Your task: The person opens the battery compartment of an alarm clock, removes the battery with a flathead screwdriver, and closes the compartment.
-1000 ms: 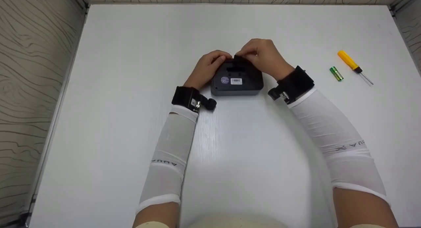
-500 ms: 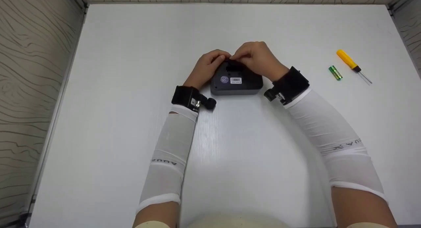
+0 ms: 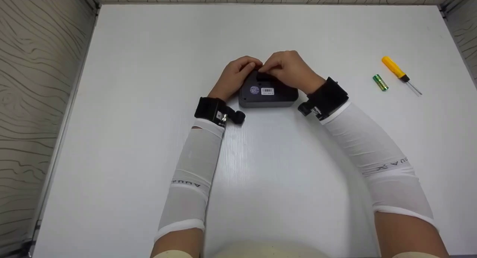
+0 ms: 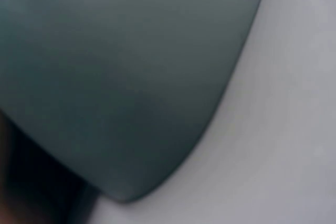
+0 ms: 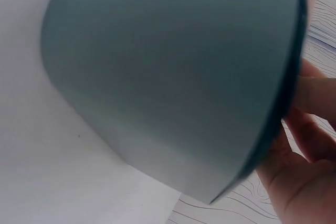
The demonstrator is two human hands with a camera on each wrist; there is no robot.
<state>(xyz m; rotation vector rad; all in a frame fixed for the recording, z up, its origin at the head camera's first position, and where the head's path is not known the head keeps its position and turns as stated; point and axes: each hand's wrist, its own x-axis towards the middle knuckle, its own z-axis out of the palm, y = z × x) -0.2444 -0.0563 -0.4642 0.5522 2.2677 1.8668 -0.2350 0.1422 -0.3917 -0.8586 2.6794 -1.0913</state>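
Note:
A dark grey box-shaped device (image 3: pixel 277 98) lies on the white table, bearing a round purple sticker (image 3: pixel 254 90) and a white barcode label (image 3: pixel 267 91). My left hand (image 3: pixel 233 76) grips its far left edge, thumb on top. My right hand (image 3: pixel 292 70) reaches over the far right side; finger and thumb pinch a small black piece, mostly hidden by the fingers, at the dark recess (image 3: pixel 264 76). In the left wrist view, a smooth face of the device (image 4: pixel 131 77) fills much of the frame. The right wrist view shows the device (image 5: pixel 173 66) beside my right hand's fingers (image 5: pixel 299 182).
To the right on the table (image 3: pixel 149 101) lie a green battery (image 3: pixel 380 82) and a screwdriver (image 3: pixel 395 69) with a yellow handle. Wood-patterned panels (image 3: pixel 41 83) border the table at the back and sides.
My right hand has moved left and slightly nearer to me, bringing the small black piece from the device's far edge down to the recess. The left hand and the device stay put.

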